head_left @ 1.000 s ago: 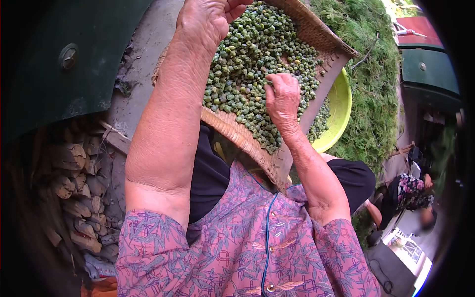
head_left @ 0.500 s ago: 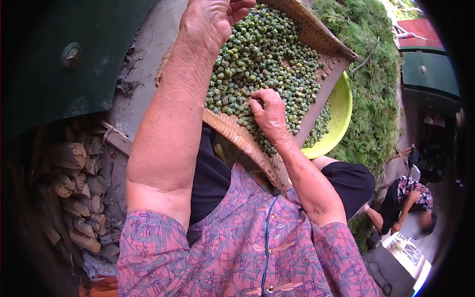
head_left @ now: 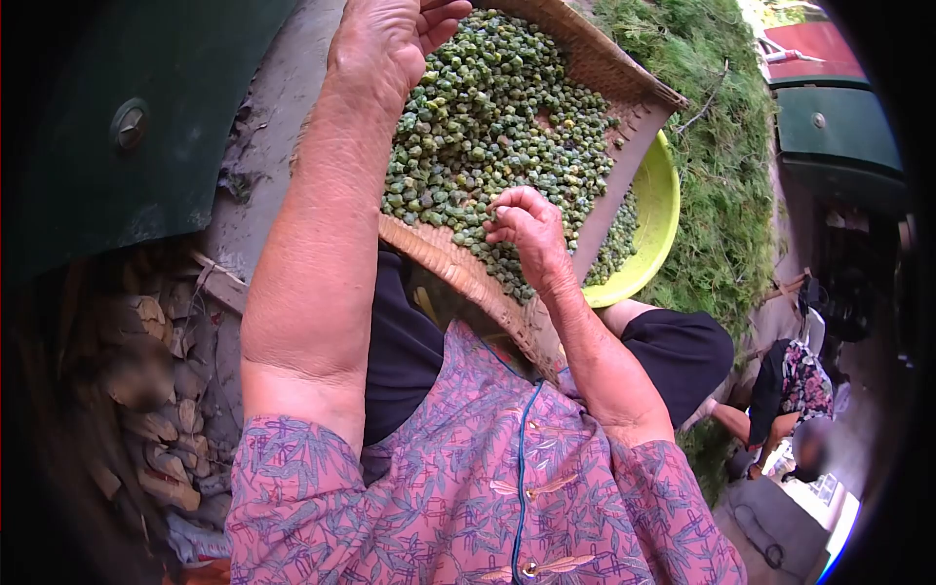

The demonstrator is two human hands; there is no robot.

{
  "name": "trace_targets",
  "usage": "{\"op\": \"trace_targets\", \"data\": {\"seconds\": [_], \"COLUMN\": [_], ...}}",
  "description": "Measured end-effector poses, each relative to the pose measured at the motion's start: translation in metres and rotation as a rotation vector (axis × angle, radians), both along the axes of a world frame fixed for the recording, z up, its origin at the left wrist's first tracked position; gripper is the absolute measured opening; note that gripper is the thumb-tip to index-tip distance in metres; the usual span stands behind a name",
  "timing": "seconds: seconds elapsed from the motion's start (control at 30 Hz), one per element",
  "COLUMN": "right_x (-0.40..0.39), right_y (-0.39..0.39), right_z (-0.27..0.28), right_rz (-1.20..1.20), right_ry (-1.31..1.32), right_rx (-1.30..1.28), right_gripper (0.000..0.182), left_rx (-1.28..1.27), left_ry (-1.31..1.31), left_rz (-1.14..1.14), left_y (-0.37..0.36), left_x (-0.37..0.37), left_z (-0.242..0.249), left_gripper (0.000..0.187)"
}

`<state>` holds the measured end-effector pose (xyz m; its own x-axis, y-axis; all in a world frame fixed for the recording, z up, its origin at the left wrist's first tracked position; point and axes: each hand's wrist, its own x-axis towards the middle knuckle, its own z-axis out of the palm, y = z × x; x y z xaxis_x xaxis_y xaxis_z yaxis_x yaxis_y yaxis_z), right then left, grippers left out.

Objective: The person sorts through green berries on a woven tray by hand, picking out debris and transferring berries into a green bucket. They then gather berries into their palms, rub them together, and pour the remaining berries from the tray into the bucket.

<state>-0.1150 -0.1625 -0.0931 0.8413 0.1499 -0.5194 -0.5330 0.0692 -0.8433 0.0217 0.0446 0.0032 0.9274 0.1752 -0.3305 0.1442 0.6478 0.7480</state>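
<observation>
Across my lap rests a woven winnowing basket [head_left: 453,255], tilted in view and heaped with small round green fruits [head_left: 487,127]. Over the near part of that heap is my right hand [head_left: 531,239], its thumb and fingers drawn together in a pinch; anything between the tips is too small to make out. At the top edge of the view, my left hand [head_left: 385,44] is partly cut off, beside the basket's far left side. Its visible fingers stretch loosely over the fruits. A yellow-green basin [head_left: 663,210] under the basket's right side holds more of the fruits.
Cut green branches [head_left: 717,185] lie along the right. Split firewood [head_left: 171,424] is stacked at lower left, below a dark green panel [head_left: 146,127]. Another person [head_left: 795,390] bends over something pale at far right.
The view has shifted slightly, moving the basket left and up in the picture. My right hand's fingers have curled further in above the fruits. The other person leans lower.
</observation>
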Motion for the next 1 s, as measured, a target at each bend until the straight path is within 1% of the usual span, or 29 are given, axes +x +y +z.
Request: {"op": "trace_targets", "data": {"seconds": [0.13, 0.2, 0.23, 0.33, 0.37, 0.43, 0.47, 0.5, 0.57, 0.73, 0.8, 0.93, 1.0], "right_x": [-0.002, -0.003, -0.004, -0.012, -0.014, -0.017, -0.018, -0.02, -0.022, -0.025, -0.026, -0.028, -0.031], "right_y": [-0.003, -0.007, -0.008, -0.007, -0.008, -0.009, -0.012, -0.016, -0.023, -0.026, -0.023, -0.025, -0.024], "right_z": [0.002, 0.005, 0.005, 0.002, 0.002, 0.004, 0.002, -0.002, -0.009, 0.004, 0.02, 0.028, 0.038], "right_rz": [-0.028, 0.026, 0.025, -0.004, -0.003, 0.042, 0.051, 0.052, 0.076, 0.076, 0.123, 0.194, 0.318], "right_ry": [0.026, 0.049, 0.047, -0.096, -0.094, -0.254, -0.277, -0.276, -0.424, -0.423, -0.299, -0.307, -0.597], "right_rx": [0.004, -0.132, -0.134, -0.178, -0.179, -0.296, -0.362, -0.361, -0.466, -0.479, -0.534, -0.621, -0.692], "right_gripper": [0.009, 0.009, 0.009, 0.007, 0.007, 0.006, 0.005, 0.005, 0.005, 0.006, 0.008, 0.008, 0.008], "left_rx": [-0.002, -0.008, -0.013, -0.012, -0.01, -0.015, -0.019, -0.019, -0.016, -0.004, 0.004, 0.003, 0.003], "left_ry": [0.025, 0.018, 0.015, 0.006, 0.008, 0.001, -0.007, -0.006, -0.005, -0.004, -0.003, 0.011, 0.007], "left_rz": [0.018, 0.009, 0.003, -0.003, -0.004, -0.008, -0.013, -0.012, -0.012, -0.007, -0.005, -0.004, -0.006], "left_y": [-0.001, -0.002, -0.001, -0.001, 0.0, 0.0, 0.001, 0.001, 0.001, -0.001, -0.002, -0.002, -0.001], "left_x": [0.001, 0.0, 0.0, 0.0, -0.001, -0.001, -0.001, -0.001, -0.001, -0.002, -0.002, -0.003, -0.003], "left_z": [0.0, 0.002, 0.003, 0.001, 0.0, -0.001, -0.001, -0.001, -0.001, 0.001, 0.003, 0.004, 0.004], "left_gripper": [0.016, 0.016, 0.015, 0.015, 0.015, 0.015, 0.015, 0.015, 0.015, 0.015, 0.015, 0.014, 0.014]}}
